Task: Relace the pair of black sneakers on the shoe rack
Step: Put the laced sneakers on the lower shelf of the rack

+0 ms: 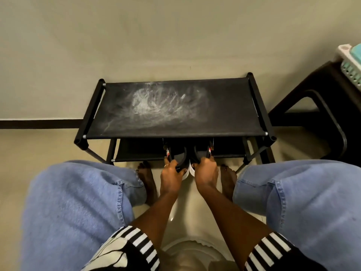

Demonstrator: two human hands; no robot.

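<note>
The black left sneaker and right sneaker are set side by side on the low shelf of the shoe rack, heels at its front. Each heel is held by curled fingers, one by the left hand and one by the right hand.

Left grip, right grip — both clenched

Two sneakers on lower rack shelf

left hand on left sneaker, right hand on right sneaker | both sneakers on shoe rack lower shelf | stool right of rack, basket atop
</note>
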